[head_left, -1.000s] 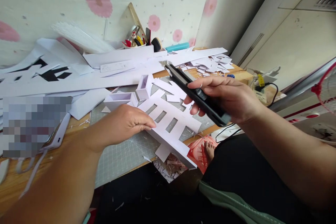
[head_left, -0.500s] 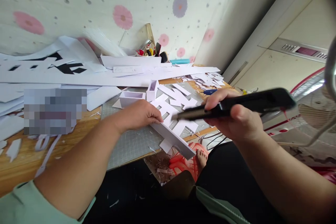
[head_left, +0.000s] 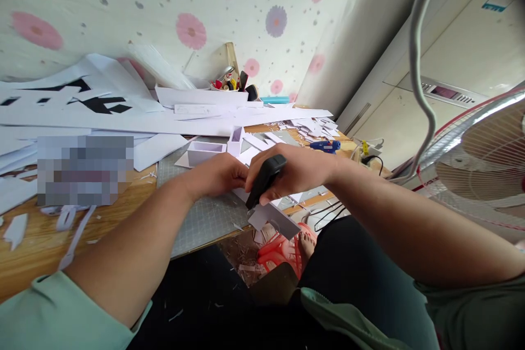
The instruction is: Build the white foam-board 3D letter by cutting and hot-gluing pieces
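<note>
My left hand (head_left: 219,176) is closed, its thumb and fingers pinching a white board strip (head_left: 283,221) that slants toward me past the table's front edge. Close beside it, my right hand (head_left: 287,172) wraps round a black utility knife (head_left: 266,180). The knife's handle tilts down to the left over the strip, and its blade is hidden behind my hands. Beneath lies a grey cutting mat (head_left: 200,224). Two small white open boxes, one lying wide (head_left: 206,149) and one narrower (head_left: 235,141), stand just beyond my hands. Cut white pieces (head_left: 255,141) lie partly hidden under my right hand.
A blue glue gun (head_left: 326,146) lies right of the mat, near a heap of white scraps (head_left: 314,128). Large white sheets (head_left: 110,85) cover the back left. A tool holder (head_left: 225,86) stands by the wall. At right is a fan (head_left: 484,158) with a hanging grey cable (head_left: 416,65).
My right hand has swung left and down with the knife, from above the mat's right side to beside my left hand. The left hand stays pinched on the strip. The view has turned slightly right.
</note>
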### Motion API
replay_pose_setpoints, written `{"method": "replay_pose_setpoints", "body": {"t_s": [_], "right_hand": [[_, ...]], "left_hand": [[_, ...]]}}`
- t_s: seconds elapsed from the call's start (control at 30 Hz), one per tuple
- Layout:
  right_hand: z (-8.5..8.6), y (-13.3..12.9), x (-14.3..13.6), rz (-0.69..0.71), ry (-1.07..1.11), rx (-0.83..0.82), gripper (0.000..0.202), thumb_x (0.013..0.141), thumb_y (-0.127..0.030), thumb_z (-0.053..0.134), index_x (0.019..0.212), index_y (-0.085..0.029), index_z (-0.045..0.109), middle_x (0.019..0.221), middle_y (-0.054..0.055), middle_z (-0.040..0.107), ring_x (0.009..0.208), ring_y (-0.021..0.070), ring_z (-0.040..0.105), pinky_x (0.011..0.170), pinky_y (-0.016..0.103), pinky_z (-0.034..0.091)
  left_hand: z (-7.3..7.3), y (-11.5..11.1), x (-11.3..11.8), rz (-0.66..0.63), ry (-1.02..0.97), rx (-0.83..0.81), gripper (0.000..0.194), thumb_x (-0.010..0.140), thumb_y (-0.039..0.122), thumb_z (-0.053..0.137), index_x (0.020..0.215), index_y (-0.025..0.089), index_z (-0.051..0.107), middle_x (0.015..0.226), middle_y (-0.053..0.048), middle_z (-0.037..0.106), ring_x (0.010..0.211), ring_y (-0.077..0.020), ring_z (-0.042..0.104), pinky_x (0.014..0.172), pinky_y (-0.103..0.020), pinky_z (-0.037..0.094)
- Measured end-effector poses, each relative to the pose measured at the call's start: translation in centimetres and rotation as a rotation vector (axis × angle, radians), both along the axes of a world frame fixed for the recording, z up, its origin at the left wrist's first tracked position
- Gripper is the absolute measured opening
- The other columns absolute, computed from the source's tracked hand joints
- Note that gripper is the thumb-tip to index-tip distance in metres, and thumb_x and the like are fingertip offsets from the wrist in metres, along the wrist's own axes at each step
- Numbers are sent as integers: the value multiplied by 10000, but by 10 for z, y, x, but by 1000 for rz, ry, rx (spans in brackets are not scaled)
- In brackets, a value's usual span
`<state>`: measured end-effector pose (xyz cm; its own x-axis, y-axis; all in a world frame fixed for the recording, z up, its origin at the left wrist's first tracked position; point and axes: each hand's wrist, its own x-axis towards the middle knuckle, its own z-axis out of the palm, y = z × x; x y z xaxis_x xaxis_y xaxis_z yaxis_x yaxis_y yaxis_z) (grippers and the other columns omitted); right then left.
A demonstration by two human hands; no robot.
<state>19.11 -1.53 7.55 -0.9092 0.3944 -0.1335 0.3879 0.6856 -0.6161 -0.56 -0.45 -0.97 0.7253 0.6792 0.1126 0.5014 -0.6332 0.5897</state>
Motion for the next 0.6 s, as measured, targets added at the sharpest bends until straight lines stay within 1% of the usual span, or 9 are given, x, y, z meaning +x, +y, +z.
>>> {"method": "replay_pose_setpoints", "body": {"t_s": [0.1,0.23,0.33,0.43,0.5,0.6], "right_hand": [[2,3,-8,38,-41,-20,245,713,-154,738,953,-154,689,923,11,722,831,140,658,775,234,504],[2,7,-13,75,-66,-23,244,701,-174,748,938,-144,697,906,11,724,815,150,657,773,238,493],[0,10,-15,86,-83,-9,242,710,-189,746,943,-149,694,899,6,720,801,144,651,755,230,486],[-4,12,-16,104,-89,3,251,716,-195,745,952,-129,694,892,21,718,795,147,649,737,230,484],[-6,13,-16,116,-96,10,251,716,-199,746,951,-126,694,888,23,717,780,144,645,723,229,481],[-8,13,-18,133,-116,23,235,719,-203,746,938,-133,696,887,18,714,760,134,635,709,226,474]], "left_hand": [[-3,3,1,45,13,-14,253,744,226,567,515,162,653,555,21,625,550,-120,522,548,-236,362],[-5,4,3,124,61,-28,255,702,194,574,455,149,617,501,16,574,543,-116,487,534,-229,337],[-3,3,4,152,74,-44,209,679,186,583,484,149,645,488,23,559,537,-116,476,520,-221,322],[0,0,4,171,67,-73,158,666,145,579,560,143,697,501,24,574,549,-117,481,529,-214,334],[4,-2,5,166,52,-83,173,665,108,560,591,141,713,518,19,598,556,-115,490,536,-209,341],[9,-5,6,145,15,-73,172,631,74,570,583,148,717,529,11,626,552,-113,497,533,-206,347]]}}
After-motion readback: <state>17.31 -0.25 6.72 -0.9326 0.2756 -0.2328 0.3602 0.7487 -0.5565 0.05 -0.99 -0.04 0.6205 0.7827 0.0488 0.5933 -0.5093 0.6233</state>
